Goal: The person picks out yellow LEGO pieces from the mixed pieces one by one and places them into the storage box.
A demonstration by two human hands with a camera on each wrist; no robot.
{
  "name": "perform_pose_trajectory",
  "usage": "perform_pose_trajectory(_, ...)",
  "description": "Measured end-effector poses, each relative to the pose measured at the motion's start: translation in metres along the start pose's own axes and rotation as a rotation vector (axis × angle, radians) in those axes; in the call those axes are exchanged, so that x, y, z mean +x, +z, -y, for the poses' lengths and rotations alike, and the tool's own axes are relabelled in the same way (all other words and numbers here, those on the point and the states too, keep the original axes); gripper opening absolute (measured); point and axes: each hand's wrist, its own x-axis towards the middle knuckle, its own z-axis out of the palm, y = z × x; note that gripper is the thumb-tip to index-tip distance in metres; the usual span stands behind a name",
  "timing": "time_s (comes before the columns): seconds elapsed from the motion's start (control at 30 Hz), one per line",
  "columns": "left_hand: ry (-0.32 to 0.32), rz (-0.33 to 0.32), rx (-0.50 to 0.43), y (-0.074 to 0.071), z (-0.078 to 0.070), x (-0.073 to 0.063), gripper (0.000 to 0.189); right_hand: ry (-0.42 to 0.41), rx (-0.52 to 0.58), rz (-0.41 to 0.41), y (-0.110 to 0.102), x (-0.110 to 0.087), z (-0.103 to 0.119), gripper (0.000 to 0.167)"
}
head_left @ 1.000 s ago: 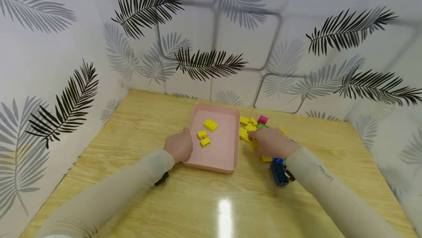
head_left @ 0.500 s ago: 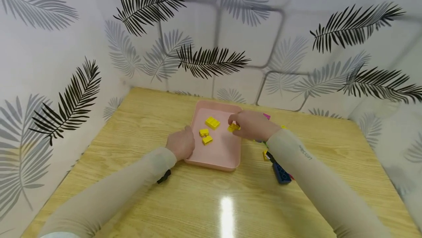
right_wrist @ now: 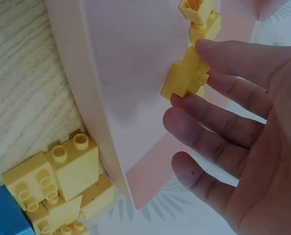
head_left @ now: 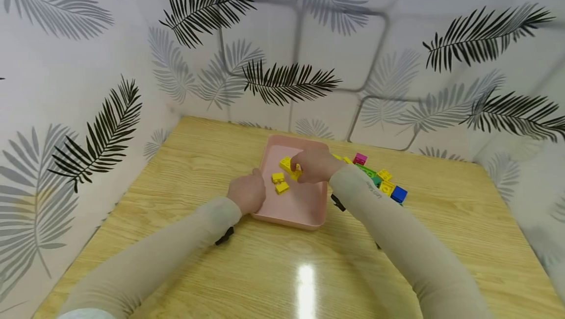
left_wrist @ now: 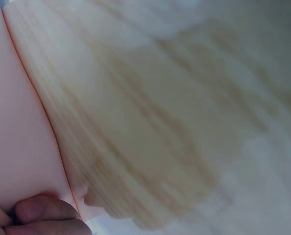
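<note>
A pink tray (head_left: 304, 207) lies on the wooden table. My left hand (head_left: 247, 192) grips its left rim; in the left wrist view the curled fingers (left_wrist: 47, 215) hold the tray edge. Over the tray, my right hand (head_left: 315, 164) pinches a yellow toy brick (head_left: 297, 173) between thumb and fingers, close to a larger yellow brick (head_left: 285, 163). Two small yellow bricks, one here (head_left: 278, 177) and a second brick (head_left: 282, 188) nearer me, lie on the tray floor. From the right wrist, the yellow brick (right_wrist: 177, 78) shows at the fingertips, its contact with other bricks unclear.
Right of the tray lies a pile of toy bricks, with a magenta brick (head_left: 360, 158), a green brick (head_left: 366, 170), a blue brick (head_left: 399, 194) and several yellow bricks (right_wrist: 74, 169). My right sleeve (head_left: 388, 225) covers part of it. A patterned wall stands behind the table.
My right hand has moved left from the brick pile, carrying a yellow brick over the tray to the bricks inside. The left hand keeps its grip on the rim.
</note>
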Motion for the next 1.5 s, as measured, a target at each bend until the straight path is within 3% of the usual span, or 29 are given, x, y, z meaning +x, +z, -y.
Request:
perform_pose_trajectory(0.47, -0.006, -0.009, -0.012, 0.001, -0.001, 0.000, 0.053, 0.046, 0.045, 0.062, 0.004, 0.013, 0.004, 0.022)
perform_pose_trajectory(0.87, -0.025, 0.003, -0.051, 0.001, -0.003, 0.000, 0.049, 0.027, 0.007, 0.021, -0.003, 0.005, -0.001, 0.032)
perform_pose_trajectory(1.03, -0.026, 0.014, -0.065, 0.000, -0.002, 0.001, 0.050, 0.026, 0.022, -0.009, -0.007, -0.015, -0.013, 0.033)
perform_pose_trajectory(1.33, -0.025, 0.038, -0.068, 0.001, -0.003, 0.002, 0.052, 0.089, 0.038, -0.096, -0.009, -0.076, -0.042, 0.032)
perform_pose_trajectory(1.5, -0.023, 0.038, -0.064, -0.001, -0.003, 0.001, 0.048, 0.106, 0.047, -0.045, 0.004, -0.103, -0.054, 0.033)
